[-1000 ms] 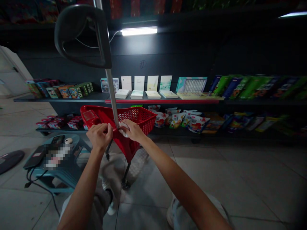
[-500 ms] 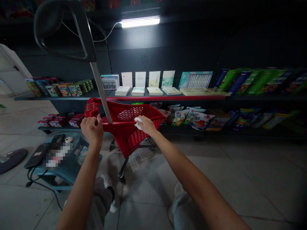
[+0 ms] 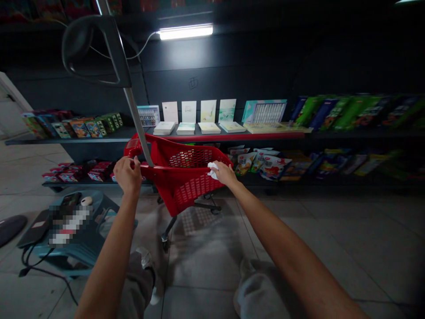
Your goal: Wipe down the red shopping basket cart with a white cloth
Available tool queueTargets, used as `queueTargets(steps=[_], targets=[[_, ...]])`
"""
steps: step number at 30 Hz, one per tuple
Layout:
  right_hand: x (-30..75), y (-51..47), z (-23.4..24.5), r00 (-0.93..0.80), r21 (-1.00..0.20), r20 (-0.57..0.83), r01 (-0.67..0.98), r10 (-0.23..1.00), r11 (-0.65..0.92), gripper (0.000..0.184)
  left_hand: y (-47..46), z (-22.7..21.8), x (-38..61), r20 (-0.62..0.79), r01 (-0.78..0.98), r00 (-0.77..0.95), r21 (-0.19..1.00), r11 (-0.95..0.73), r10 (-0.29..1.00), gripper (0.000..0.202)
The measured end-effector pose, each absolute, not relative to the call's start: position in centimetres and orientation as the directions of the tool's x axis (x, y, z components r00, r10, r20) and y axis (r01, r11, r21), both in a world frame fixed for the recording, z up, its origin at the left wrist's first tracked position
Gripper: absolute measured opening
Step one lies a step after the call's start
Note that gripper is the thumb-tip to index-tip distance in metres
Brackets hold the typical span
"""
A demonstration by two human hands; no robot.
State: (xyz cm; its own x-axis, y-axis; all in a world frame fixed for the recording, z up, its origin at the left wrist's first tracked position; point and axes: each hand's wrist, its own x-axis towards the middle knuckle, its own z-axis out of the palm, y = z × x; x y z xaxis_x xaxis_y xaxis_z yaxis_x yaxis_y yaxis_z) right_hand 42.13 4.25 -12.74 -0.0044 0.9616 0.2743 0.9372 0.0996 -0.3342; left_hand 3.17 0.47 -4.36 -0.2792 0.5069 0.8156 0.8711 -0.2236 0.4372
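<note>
A red plastic shopping cart (image 3: pixel 162 186) with perforated basket walls stands on wheels in front of me, side on. My left hand (image 3: pixel 129 175) is curled closed at its left end, around the rim beside the red handle part (image 3: pixel 133 145). A crumpled white cloth (image 3: pixel 213 170), perhaps a tissue, is pinched in my right hand (image 3: pixel 226 173), which presses it on the near top rim of the basket, towards the right end. A grey metal pole (image 3: pixel 134 110) with a dark loop-shaped frame (image 3: pixel 116 53) rises from the cart's left side.
Behind the cart, a shelf (image 3: pixel 199 138) carries notebooks, boxed sets and snack bags (image 3: pixel 332 113). More bags (image 3: pixel 274 167) and red boxes (image 3: pixel 71 173) fill the lower shelf. At left, a blue-grey stool (image 3: pixel 106 208) bears a phone and cables. A lit tube lamp (image 3: pixel 186 31) hangs above.
My right hand has slid the white cloth rightward along the cart's rim. My left hand stays at the left end. The view has shifted slightly.
</note>
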Motion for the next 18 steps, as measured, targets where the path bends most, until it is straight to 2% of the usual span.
queueTargets(steps=[8, 15, 18], targets=[[47.6, 3.5, -12.9, 0.206, -0.341, 0.208, 0.932, 0.956, -0.126, 0.038, 2.7, -5.0, 3.7, 0.789, 0.836, -0.290, 0.484, -0.258, 0.541, 0.027], [46.2, 2.3, -12.4, 0.261, -0.263, 0.353, 0.949, 0.899, -0.172, 0.040, 2.9, -4.9, 4.9, 0.785, 0.798, -0.254, 0.500, -0.338, 0.565, 0.029], [43.3, 2.0, -11.6, 0.254, -0.283, 0.377, 0.947, 0.891, -0.150, 0.039, 2.1, -5.8, 6.0, 0.790, 0.781, -0.249, 0.506, -0.366, 0.561, 0.040]])
